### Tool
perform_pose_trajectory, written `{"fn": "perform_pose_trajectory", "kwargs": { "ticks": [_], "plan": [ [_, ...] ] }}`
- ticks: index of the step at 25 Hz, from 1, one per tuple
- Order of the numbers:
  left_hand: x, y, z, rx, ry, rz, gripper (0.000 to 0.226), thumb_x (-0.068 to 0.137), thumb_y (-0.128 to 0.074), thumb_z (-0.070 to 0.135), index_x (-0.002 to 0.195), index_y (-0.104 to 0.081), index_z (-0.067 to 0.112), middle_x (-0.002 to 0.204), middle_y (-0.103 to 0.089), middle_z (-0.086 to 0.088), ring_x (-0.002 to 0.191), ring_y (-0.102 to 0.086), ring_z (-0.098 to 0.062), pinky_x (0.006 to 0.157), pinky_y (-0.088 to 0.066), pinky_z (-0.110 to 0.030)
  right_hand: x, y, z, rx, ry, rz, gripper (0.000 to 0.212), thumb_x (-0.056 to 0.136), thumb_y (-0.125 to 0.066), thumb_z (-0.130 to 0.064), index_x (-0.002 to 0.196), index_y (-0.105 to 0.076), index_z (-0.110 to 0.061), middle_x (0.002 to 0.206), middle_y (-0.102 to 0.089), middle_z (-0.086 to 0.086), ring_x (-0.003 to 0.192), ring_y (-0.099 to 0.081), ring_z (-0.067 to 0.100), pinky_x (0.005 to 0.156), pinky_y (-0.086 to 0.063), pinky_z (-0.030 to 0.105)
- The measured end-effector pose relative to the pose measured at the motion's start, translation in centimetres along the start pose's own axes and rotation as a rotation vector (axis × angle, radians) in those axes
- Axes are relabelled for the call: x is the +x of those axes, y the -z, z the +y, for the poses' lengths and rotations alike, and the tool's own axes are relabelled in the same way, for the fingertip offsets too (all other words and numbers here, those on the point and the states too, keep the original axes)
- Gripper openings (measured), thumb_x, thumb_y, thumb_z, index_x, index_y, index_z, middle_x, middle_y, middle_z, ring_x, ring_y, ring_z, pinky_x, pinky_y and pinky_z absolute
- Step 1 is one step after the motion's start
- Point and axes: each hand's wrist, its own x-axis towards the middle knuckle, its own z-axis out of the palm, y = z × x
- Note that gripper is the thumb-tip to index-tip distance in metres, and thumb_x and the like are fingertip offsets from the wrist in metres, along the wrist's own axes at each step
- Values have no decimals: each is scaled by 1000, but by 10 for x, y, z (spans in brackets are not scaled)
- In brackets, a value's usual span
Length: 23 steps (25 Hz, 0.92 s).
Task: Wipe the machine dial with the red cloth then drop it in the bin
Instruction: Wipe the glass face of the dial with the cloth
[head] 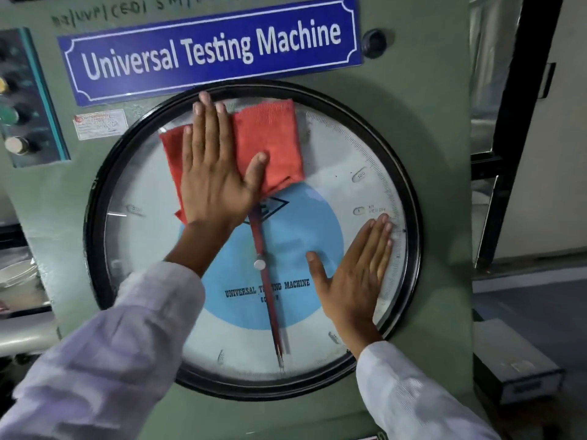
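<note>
Two pale sleeves (95, 360) fill the bottom of the view, nearest the camera, and reach up toward a big round dial (349, 147) on the green face of the machine (438, 154).

The left hand (216, 173) lies flat with its fingers spread wide, pressing the red cloth (273, 138) against the upper left part of the dial glass. The cloth is folded; it shows on both sides of the hand, and the thumb rests across its lower middle. The fingertips reach the black rim (95, 223) at the top of the dial.

The right hand (355, 274) is flat and open too, fingers together, palm on the glass at the lower right, with its fingertips on the fine scale near the rim. It holds nothing.

Inside the dial, a light blue disc (295, 223) carries the words "UNIVERSAL TESTING MACHINE", and a long red pointer (270, 309) hangs nearly straight down from beneath the left palm, past a small silver knob (259, 264) at the centre.

Above the dial sits a blue nameplate (209, 49) reading "Universal Testing Machine". To the left is a panel of round buttons (16, 115), with a small white label (101, 123) beside it. At lower right, a grey box (514, 363) stands on the floor; what is in it cannot be told.
</note>
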Motion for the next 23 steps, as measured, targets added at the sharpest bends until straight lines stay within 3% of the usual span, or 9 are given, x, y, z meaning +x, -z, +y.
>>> {"fn": "perform_pose_trajectory", "kwargs": {
  "ticks": [3,7,13,16,23],
  "plan": [
    [0,-16,78,-79,-92,-4,89,106,-34,65,166,-18,1,175,-14,-20,164,-13,-31,134,-15,-47,-1,-3,-2,9,-5,24,111,100,-34,-77,165,-7,9,176,-2,28,167,-1,38,136,-8,51],
    [-7,-34,163,-192,-295,-24,90,105,-43,63,164,-23,-1,174,-19,-20,164,-17,-29,135,-15,-42,-2,-1,0,42,6,28,110,98,-17,-78,165,-8,9,176,-3,29,167,-2,38,136,-5,49],
    [21,-31,123,-144,-621,15,90,105,-35,69,166,-24,4,175,-22,-15,164,-20,-25,134,-17,-43,-1,1,-1,7,-9,22,112,99,-33,-79,166,-5,6,176,-6,27,166,-6,37,136,-6,47],
    [27,-27,85,-86,-539,25,89,106,-31,69,166,-21,5,176,-19,-15,164,-17,-25,135,-16,-43,-1,1,1,24,-5,13,112,100,-33,-79,167,-1,4,177,-3,27,167,-2,36,137,-6,48],
    [3,-6,-10,10,-144,112,77,111,-35,54,168,-15,7,175,-17,-20,164,-15,-33,134,-10,-50,0,-1,1,-7,-11,-2,113,99,-33,-80,167,-4,5,178,1,25,167,3,34,137,-1,46]
  ]
}}
